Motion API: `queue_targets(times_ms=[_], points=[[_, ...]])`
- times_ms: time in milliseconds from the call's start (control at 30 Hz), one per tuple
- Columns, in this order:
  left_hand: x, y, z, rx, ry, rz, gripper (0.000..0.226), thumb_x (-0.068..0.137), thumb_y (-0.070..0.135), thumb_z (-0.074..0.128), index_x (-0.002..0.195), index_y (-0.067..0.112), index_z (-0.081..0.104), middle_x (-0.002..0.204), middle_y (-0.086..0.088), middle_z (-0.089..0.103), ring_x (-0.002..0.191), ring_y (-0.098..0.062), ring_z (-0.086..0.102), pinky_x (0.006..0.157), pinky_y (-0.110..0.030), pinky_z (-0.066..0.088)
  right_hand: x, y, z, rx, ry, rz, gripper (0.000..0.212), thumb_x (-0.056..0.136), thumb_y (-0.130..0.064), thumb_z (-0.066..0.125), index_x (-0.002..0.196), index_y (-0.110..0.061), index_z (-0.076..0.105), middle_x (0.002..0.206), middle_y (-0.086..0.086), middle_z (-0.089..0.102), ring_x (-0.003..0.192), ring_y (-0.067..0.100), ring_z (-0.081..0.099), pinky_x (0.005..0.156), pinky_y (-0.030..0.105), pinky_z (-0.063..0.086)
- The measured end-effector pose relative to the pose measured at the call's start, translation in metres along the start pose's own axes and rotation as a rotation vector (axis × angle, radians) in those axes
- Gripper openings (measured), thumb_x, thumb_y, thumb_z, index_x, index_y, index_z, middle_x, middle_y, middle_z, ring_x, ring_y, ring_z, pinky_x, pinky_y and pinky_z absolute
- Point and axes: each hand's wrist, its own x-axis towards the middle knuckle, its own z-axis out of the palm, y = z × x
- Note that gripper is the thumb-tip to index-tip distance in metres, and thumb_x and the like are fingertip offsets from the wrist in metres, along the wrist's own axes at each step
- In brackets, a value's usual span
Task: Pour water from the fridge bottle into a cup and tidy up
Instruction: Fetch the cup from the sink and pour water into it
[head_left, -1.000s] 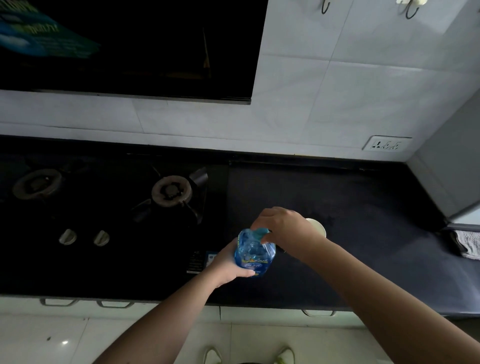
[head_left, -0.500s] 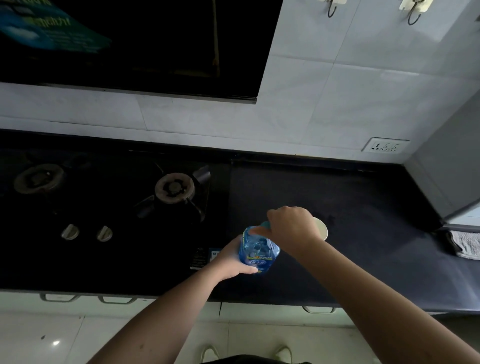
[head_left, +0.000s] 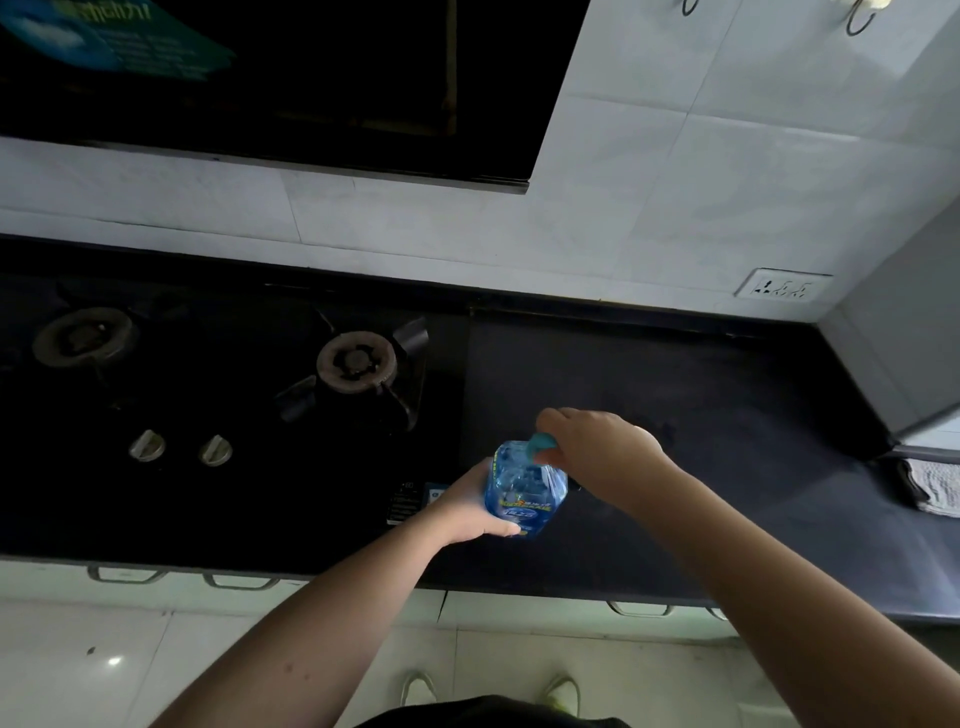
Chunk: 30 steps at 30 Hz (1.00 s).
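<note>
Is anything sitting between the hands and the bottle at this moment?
Nothing visible does. The left hand grips the bottle by its body, and the right hand pinches the cap directly. The cup is hidden in this view.

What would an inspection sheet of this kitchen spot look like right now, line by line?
Surface: dark countertop beside a black gas stove.
Job's things: blue water bottle held upright over the counter, teal cap at its top; no cup visible.
Clutter: folded cloth at the counter's right end.
Hands: left hand grips the bottle's body; right hand pinches the cap.
Cables: nothing seen.
Surroundings: white tiled wall with a socket, two hooks above, dark range hood, drawer handles below.
</note>
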Motion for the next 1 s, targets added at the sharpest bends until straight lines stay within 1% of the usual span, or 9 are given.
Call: queue_targets(times_ms=[200,333,433,533,633,733,833,933,1000], points=[[0.001,-0.004,0.003,0.017,0.003,0.005,0.08,0.063,0.02,0.09,0.13,0.033,0.047,0.116,0.016,0.064,0.106,-0.002,0.063,0.089,-0.021,0.051,0.0,-0.014,0.02,-0.209,0.143,0.028,0.037,0.103,-0.045,0.03,0.108,-0.013,0.047,0.099,0.004,0.067,0.087,0.025,0.066,0.062,0.032,0.038],[0.002,-0.005,0.004,0.033,0.017,0.01,0.079,0.063,0.021,0.089,0.129,0.031,0.047,0.115,0.014,0.063,0.105,-0.002,0.062,0.09,-0.022,0.051,-0.001,-0.02,0.02,-0.266,0.164,0.146,0.048,0.103,-0.051,0.023,0.097,-0.013,0.052,0.086,0.004,0.067,0.076,0.025,0.065,0.056,0.031,0.038],[0.004,-0.005,0.004,0.04,0.021,0.012,0.078,0.064,0.02,0.09,0.129,0.031,0.048,0.116,0.015,0.063,0.105,-0.001,0.062,0.087,-0.018,0.05,0.004,-0.021,0.017,-0.239,0.106,0.212,0.057,0.1,-0.056,0.024,0.091,-0.013,0.059,0.076,0.004,0.061,0.069,0.024,0.059,0.056,0.03,0.04],[0.005,-0.007,0.003,0.046,0.02,0.01,0.079,0.062,0.021,0.09,0.127,0.032,0.048,0.116,0.015,0.063,0.105,-0.002,0.063,0.09,-0.022,0.052,0.007,-0.011,0.013,-0.187,0.1,0.155,0.059,0.098,-0.06,0.025,0.096,-0.014,0.061,0.087,0.004,0.064,0.08,0.024,0.063,0.063,0.032,0.044],[0.007,-0.009,0.004,0.058,0.017,0.003,0.082,0.059,0.027,0.091,0.128,0.035,0.047,0.117,0.017,0.062,0.106,-0.002,0.062,0.092,-0.026,0.053,0.003,-0.003,0.013,-0.19,0.155,0.012,0.051,0.098,-0.056,0.03,0.11,-0.014,0.056,0.103,0.003,0.062,0.092,0.023,0.062,0.075,0.034,0.044],[0.01,-0.012,0.006,0.081,0.021,-0.001,0.084,0.053,0.038,0.089,0.126,0.038,0.047,0.115,0.019,0.061,0.105,-0.002,0.061,0.094,-0.032,0.054,0.006,-0.004,0.015,-0.229,0.14,-0.034,0.046,0.098,-0.05,0.032,0.11,-0.013,0.057,0.105,0.003,0.063,0.093,0.024,0.062,0.082,0.035,0.041],[0.01,-0.013,0.007,0.081,0.052,-0.012,0.082,0.052,0.038,0.088,0.124,0.038,0.048,0.114,0.019,0.062,0.104,-0.001,0.062,0.094,-0.032,0.054,0.014,-0.007,0.013,-0.264,0.07,0.011,0.051,0.099,-0.052,0.027,0.098,-0.013,0.06,0.092,0.003,0.064,0.083,0.024,0.062,0.074,0.034,0.042],[0.009,-0.012,0.008,0.079,0.062,-0.01,0.082,0.054,0.036,0.089,0.125,0.037,0.048,0.115,0.018,0.062,0.105,-0.003,0.061,0.094,-0.032,0.053,0.016,-0.012,0.016,-0.272,0.03,0.152,0.061,0.099,-0.056,0.021,0.075,-0.013,0.057,0.066,0.002,0.053,0.065,0.021,0.055,0.058,0.029,0.042],[0.008,-0.012,0.008,0.079,0.057,-0.008,0.083,0.051,0.04,0.087,0.123,0.038,0.047,0.114,0.018,0.062,0.105,-0.003,0.062,0.094,-0.035,0.054,0.015,-0.014,0.017,-0.245,0.022,0.218,0.066,0.098,-0.06,0.019,0.071,-0.013,0.057,0.062,0.001,0.051,0.063,0.021,0.055,0.057,0.028,0.042]])
